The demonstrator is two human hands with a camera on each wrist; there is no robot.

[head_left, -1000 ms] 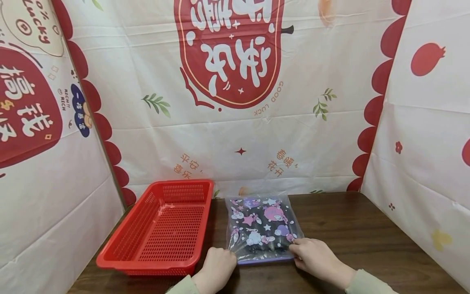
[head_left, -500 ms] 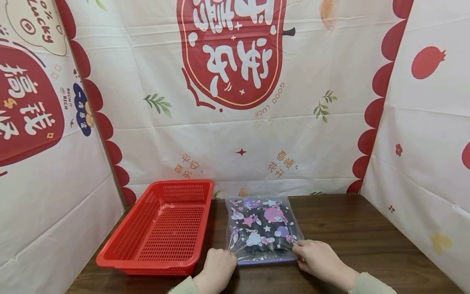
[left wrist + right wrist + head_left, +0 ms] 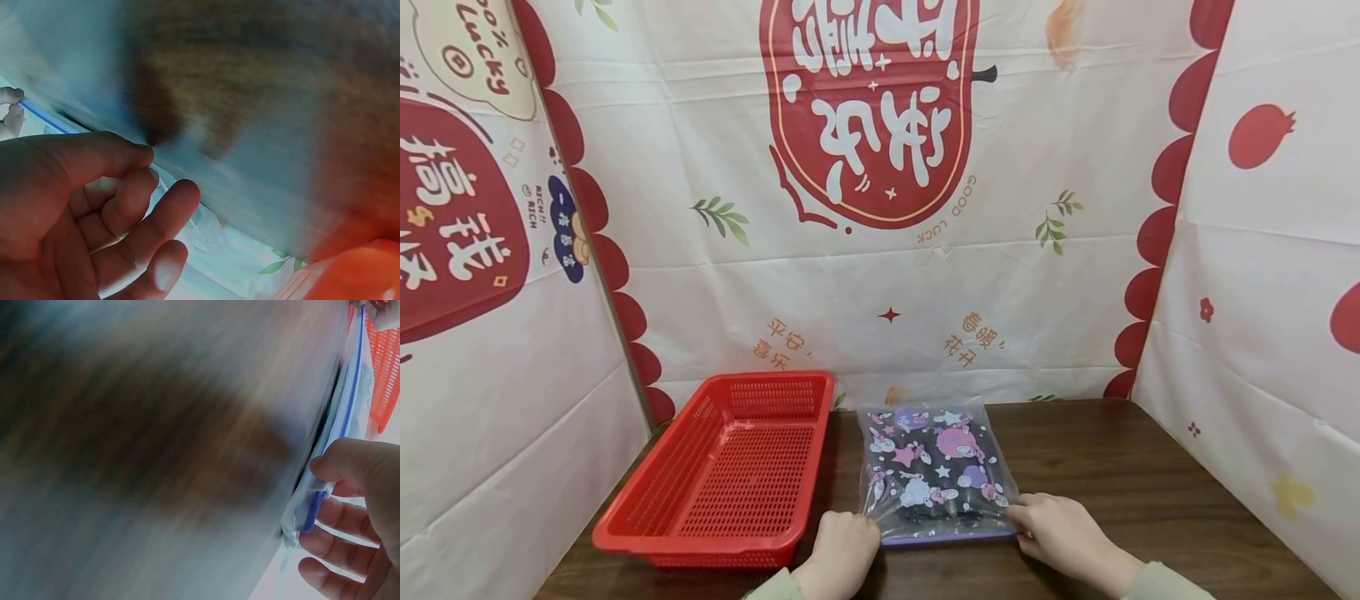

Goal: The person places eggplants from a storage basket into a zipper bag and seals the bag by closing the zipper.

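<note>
A clear zip bag [image 3: 928, 467] printed with cartoon rabbits, stars and pink and purple shapes lies flat on the table, with something dark inside it. Along its near edge runs a purple-blue zip strip [image 3: 951, 537]. My left hand [image 3: 841, 550] pinches the near left corner between thumb and index finger; in the left wrist view the other fingers of that hand [image 3: 119, 212] are loosely bent. At the near right corner, my right hand [image 3: 1063, 529] pinches the strip's end with thumb and index finger, as the right wrist view of the hand [image 3: 356, 512] shows.
A red plastic basket [image 3: 737, 546] with perforated walls stands left of the bag, close to my left hand. The brown wooden table [image 3: 1097, 467] extends to the right. Printed white cloth [image 3: 865, 283] encloses the back and both sides.
My right hand has slid slightly to the right along the bag's near edge, and the zip strip's visible part is longer. My left hand stays at the left corner.
</note>
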